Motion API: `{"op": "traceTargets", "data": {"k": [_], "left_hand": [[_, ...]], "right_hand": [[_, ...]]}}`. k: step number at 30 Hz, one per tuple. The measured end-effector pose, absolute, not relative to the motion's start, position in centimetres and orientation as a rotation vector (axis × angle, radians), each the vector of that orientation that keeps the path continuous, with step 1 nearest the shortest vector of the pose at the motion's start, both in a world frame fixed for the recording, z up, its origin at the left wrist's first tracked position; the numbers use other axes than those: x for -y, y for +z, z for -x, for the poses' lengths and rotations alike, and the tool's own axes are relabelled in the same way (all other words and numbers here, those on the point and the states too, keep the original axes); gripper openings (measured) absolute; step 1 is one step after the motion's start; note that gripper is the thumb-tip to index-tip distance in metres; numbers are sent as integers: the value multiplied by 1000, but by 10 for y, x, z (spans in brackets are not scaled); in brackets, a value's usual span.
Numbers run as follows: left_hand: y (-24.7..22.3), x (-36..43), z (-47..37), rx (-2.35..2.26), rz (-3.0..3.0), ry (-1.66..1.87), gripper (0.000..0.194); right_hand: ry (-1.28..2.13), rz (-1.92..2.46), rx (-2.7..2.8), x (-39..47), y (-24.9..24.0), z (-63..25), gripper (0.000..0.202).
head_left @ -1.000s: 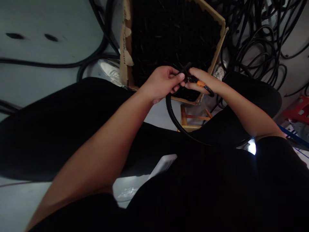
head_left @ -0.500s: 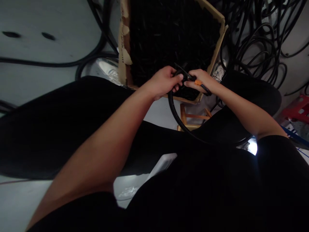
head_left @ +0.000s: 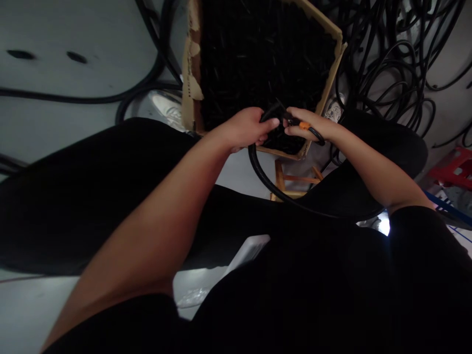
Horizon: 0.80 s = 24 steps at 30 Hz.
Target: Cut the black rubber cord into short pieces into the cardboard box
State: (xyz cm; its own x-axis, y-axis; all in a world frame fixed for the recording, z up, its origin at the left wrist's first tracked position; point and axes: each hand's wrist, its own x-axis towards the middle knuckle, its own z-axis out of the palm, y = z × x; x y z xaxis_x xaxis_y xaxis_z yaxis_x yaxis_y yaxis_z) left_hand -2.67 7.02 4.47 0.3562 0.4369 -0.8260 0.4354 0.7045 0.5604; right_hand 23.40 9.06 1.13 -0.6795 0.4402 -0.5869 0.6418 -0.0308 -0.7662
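The left hand [head_left: 248, 129] is closed around a black ribbed tube [head_left: 260, 172] near its upper end, thumb along the top. The right hand [head_left: 313, 118] grips a dark cutting tool with an orange part [head_left: 305, 126], its tip beside that end; whether they touch cannot be told. The tube looks light, bendy yet springy, not fragile, and best pinched close behind the end. The end slants up and rightward over the near edge of a cardboard box [head_left: 192, 93] holding black pieces [head_left: 258, 54]; its long axis curves down, then right across the lap [head_left: 236, 196].
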Motion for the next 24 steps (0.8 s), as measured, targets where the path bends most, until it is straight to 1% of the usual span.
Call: {"op": "traceTargets", "data": {"k": [4,8,13,16,20,24], "left_hand": [[60,-74,24,-1201,-852,48,31],[65,-74,17,-1206,-849,101,27],[68,-72,14,-1160,-828,64,24],[68,-74,15,-1158,-850,78,25],[61,-77,20,-1153,-833,97,26],[54,-78,23,-1192,-786,106,17]], "right_hand": [[-1634,-1057,-2189,-98,20,-231,34],[-1623,-1077,-2226,-94,22,-230,33],[-1612,-1230,-2165,-87,26,-218,22],[-1591,-1390,-2089,-87,36,-208,25],[-1609,-1469,-1986,-89,47,-203,22],[-1530,-1582,-1948,-90,42,-208,26]]}}
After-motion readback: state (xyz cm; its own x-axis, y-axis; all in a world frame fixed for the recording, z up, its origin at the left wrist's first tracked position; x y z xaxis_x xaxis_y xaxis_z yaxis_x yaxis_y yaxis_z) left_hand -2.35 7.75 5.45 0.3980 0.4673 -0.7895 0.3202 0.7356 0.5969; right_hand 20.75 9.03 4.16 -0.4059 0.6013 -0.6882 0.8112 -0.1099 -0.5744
